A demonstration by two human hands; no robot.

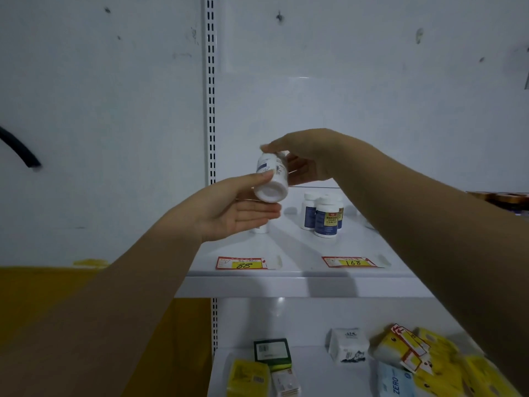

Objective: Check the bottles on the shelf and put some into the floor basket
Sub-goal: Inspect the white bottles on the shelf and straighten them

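White plastic with a blue label, the small round pill bottle (270, 179) is held tipped in the air above the white metal shelf (300, 247). Its base is turned toward me, I judge so that I can check it. My right hand (303, 161) grips the cap end, fingers and thumb curled round it. My left hand (234, 210) lies flat and palm-up, its thumb against the bottle's side, steadying rather than grasping. Similar white bottles with dark blue labels (323, 214) stand clustered on the shelf just beyond. The floor basket is out of view.
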